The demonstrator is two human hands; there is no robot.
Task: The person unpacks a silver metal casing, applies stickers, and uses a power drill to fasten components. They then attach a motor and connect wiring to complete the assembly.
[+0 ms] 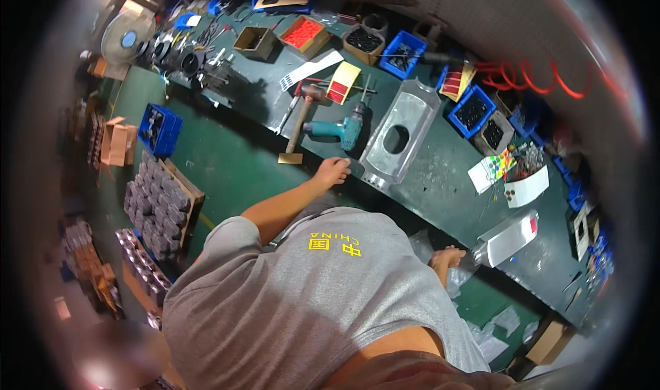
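- Near the tabletop's (447,177) front edge: housing (412,115).
- Just beside it: left hand (333,172), curled; right hand (448,256), by the cover (507,240); I cannot tell if either grip holds anything.
- Likely between steps; any lift calls for both hands.

Head-worn fisheye, downward over the workbench (447,177)

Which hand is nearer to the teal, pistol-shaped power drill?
Left. The left hand is by the near edge of the dark green bench, close to the drill; the right hand is farther off to the right, beside the smaller silver metal housing.
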